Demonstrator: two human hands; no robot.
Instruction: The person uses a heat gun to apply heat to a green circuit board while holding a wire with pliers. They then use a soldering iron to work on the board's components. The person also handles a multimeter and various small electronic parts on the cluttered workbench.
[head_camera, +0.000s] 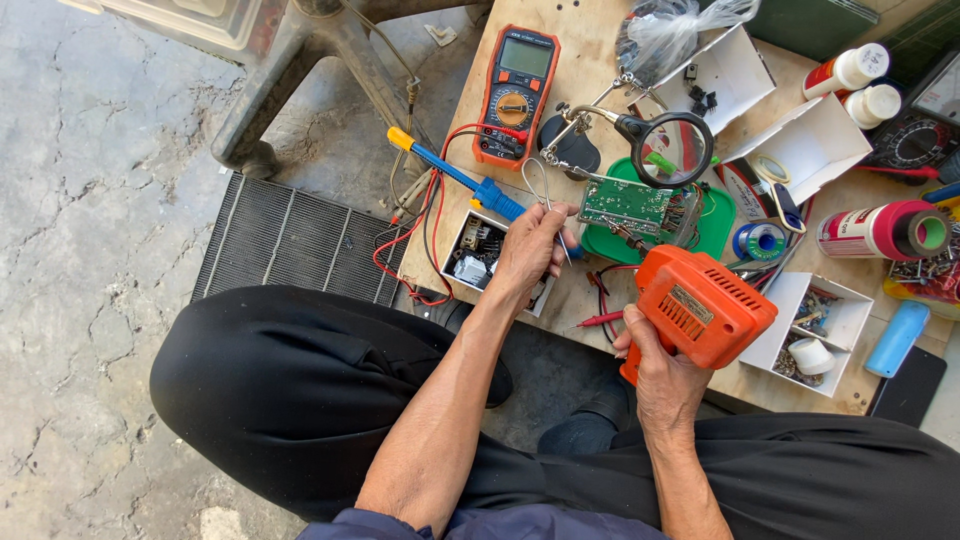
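Head view: a seated person in black trousers (290, 390) bends over a low wooden desk (590, 50) set on cracked concrete floor (90, 250). Nearest the camera, the right hand (660, 375) has its fingers clenched round the grip of an orange soldering gun (700, 305), whose body points away across the desk toward the centre. To its left, the left hand (530, 250) reaches forward above a small white box of parts (470, 255); its fingers pinch a thin loop of solder wire (540, 185), held just beside the near left corner of a green circuit board (628, 205). The board sits clamped in a helping-hand stand over a green tray (715, 225), with the stand's round magnifier (675, 150) directly above it. A blue-handled tool with a yellow tip (450, 170) lies slantwise just beyond the left hand, red and black test leads (435, 225) curling beside it. Farther back stands an orange multimeter (515, 95). At right lie open white cardboard boxes (820, 145), one near box holding screws and bits (815, 325), a red spray can (870, 230) on its side, a spool of solder (760, 240), and two white bottles (860, 85). A dark metal grille (290, 240) rests on the floor left of the desk.
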